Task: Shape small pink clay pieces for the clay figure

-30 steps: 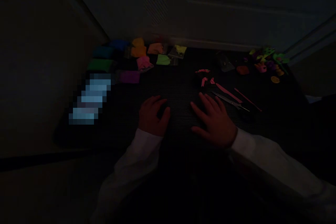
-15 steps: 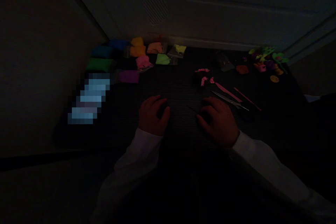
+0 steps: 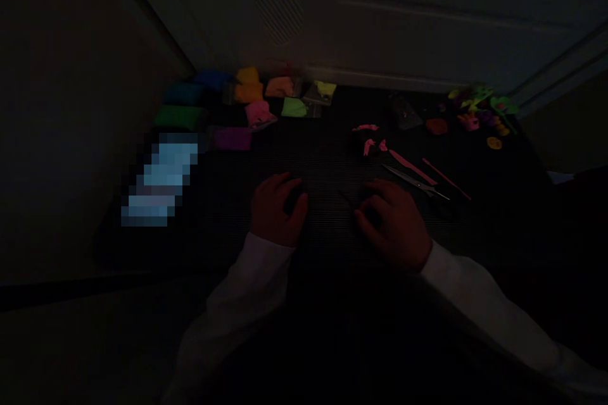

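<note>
The picture is very dark. My left hand (image 3: 275,209) rests on the dark tabletop with its thumb and fingers apart, holding nothing that I can see. To its right, my right hand (image 3: 394,221) has its thumb and index finger brought together at the end of a thin dark strand (image 3: 346,197), which sticks out to the left. What the strand is made of does not show. Just beyond my right hand lie scissors (image 3: 413,182), a pink modelling knife (image 3: 412,167) and a thin pink stick (image 3: 446,178). A dark lump with pink pieces (image 3: 369,141) sits farther back.
Soft coloured packets, among them a green one (image 3: 179,117), a purple one (image 3: 232,138) and a pink one (image 3: 259,114), line the back left. A pixelated bright screen (image 3: 166,177) is at left. Colourful small figures (image 3: 479,107) stand back right, near a reddish lump (image 3: 436,126).
My right hand has shifted very slightly, and the dark strand at its fingertips looks a little thicker. The left hand stays where it was.
</note>
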A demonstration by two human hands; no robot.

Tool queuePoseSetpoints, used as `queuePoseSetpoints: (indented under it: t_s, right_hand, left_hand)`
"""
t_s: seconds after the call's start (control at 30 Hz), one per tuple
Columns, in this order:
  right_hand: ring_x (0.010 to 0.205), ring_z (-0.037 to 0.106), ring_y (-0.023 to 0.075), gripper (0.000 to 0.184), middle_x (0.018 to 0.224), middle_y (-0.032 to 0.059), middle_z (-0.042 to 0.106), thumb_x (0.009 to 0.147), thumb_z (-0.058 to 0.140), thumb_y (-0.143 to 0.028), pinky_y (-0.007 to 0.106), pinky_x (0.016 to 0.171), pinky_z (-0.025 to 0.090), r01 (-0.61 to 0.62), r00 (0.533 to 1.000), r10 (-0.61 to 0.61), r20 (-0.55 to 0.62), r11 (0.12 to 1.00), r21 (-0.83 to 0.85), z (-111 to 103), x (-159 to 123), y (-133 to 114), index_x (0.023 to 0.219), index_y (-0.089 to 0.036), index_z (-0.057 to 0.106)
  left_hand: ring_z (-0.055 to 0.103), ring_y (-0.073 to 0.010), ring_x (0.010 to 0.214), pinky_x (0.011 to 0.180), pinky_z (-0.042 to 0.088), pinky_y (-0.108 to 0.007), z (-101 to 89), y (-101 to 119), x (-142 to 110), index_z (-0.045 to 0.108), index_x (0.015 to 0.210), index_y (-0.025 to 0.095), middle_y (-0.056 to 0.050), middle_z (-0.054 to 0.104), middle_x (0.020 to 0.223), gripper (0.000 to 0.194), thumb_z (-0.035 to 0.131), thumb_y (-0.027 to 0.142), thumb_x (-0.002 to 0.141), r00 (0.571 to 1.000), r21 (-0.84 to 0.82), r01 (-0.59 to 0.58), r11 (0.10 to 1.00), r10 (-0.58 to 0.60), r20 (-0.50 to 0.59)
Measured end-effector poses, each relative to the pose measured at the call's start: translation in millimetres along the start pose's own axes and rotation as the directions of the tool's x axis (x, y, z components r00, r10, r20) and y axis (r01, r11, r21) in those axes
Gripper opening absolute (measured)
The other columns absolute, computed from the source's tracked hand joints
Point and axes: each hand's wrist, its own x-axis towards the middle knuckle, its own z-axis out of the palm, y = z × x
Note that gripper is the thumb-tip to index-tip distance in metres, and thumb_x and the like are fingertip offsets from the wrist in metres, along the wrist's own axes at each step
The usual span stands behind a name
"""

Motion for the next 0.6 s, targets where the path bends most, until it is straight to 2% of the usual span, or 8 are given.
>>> queuePoseSetpoints:
  t_s: [0.1,0.23,0.33,0.6]
  right_hand:
    - [0.116,0.038,0.0245,0.029,0.119,0.0115,0.049,0.08,0.045,-0.037,0.042,0.094,0.032,0.06,0.998,-0.06,-0.008,0.998,-0.011,-0.3,-1.6,1.6,0.096,-0.017,0.057]
    - [0.126,0.024,0.0286,0.052,0.138,0.0125,0.028,0.081,0.039,-0.049,0.049,0.099,0.021,0.121,0.991,-0.112,0.074,0.982,-0.143,0.9,0.6,2.6,0.126,-0.022,0.039]
    - [0.129,0.016,0.029,0.059,0.143,0.0128,0.017,0.081,0.033,-0.055,0.052,0.1,0.014,0.141,0.983,-0.113,0.148,0.971,-0.193,2.8,1.7,-1.2,0.13,-0.023,0.033]
    - [0.13,0.014,0.0288,0.06,0.143,0.0114,0.015,0.08,0.029,-0.06,0.054,0.101,0.011,0.17,0.973,-0.131,0.188,0.963,-0.208,4.5,0.8,-7.0,0.13,-0.027,0.034]
  left_hand:
    - [0.049,-0.0218,0.107,0.094,0.037,-0.042,-0.3,0.7,0.7,0.058,0.1,0.016,-0.01,0.057,0.11,0.029,0.051,0.032,0.076,1.0,-0.004,0.002,1.0,-0.002,-0.007]
    - [0.049,-0.0212,0.107,0.094,0.037,-0.04,-0.2,1.4,0.1,0.058,0.099,0.016,-0.01,0.057,0.11,0.028,0.052,0.031,0.076,1.0,-0.001,-0.002,1.0,0.002,-0.023]
    - [0.049,-0.0215,0.107,0.094,0.037,-0.04,0.0,1.7,-0.3,0.058,0.099,0.015,-0.011,0.057,0.109,0.029,0.052,0.03,0.075,0.999,-0.007,-0.011,1.0,0.01,-0.034]
    - [0.048,-0.0217,0.108,0.095,0.037,-0.04,-0.6,4.2,0.6,0.058,0.1,0.013,-0.012,0.057,0.11,0.03,0.052,0.029,0.076,1.0,-0.011,0.004,1.0,-0.004,-0.02]
